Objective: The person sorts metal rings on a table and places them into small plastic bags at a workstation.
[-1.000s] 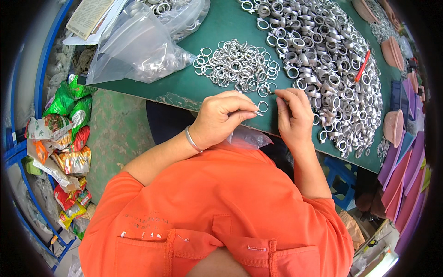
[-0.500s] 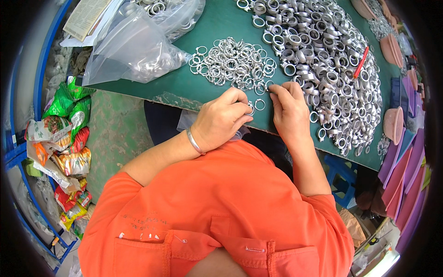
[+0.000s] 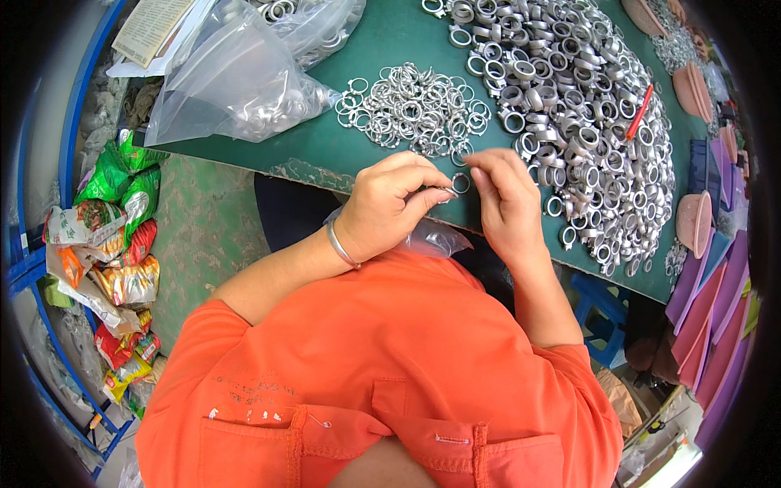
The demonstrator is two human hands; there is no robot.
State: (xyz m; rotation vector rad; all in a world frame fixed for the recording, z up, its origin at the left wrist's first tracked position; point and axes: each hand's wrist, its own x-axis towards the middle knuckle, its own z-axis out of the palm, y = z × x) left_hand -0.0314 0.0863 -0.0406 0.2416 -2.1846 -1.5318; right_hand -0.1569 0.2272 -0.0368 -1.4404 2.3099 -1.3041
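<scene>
Close to the table's front edge, my left hand [image 3: 396, 199] is closed, with a thin metal ring [image 3: 452, 193] pinched at its thumb and fingertips. My right hand [image 3: 508, 199] is beside it, fingers bent and the thumb apart from them; no held thing shows in it. A loose thin ring [image 3: 460, 184] lies between the two hands. Just beyond the right fingertips is another thin ring [image 3: 461, 154], at the near edge of a pile of thin silvery rings [image 3: 415, 110]. To the right spreads a large heap of thicker grey metal rings [image 3: 573, 122].
Clear plastic bags [image 3: 236, 89] with metal parts sit on the green table [image 3: 382, 41] at the back left, near papers [image 3: 154, 28]. A red pen-like stick [image 3: 640, 112] rests on the thick rings. Pink baskets [image 3: 694, 221] stand right; colourful packets [image 3: 122, 236] lie left.
The right fingers have parted from their pinch by the thin-ring pile. My left thumb has straightened, and the ring in that hand has shifted slightly right. More of the plastic below the hands shows.
</scene>
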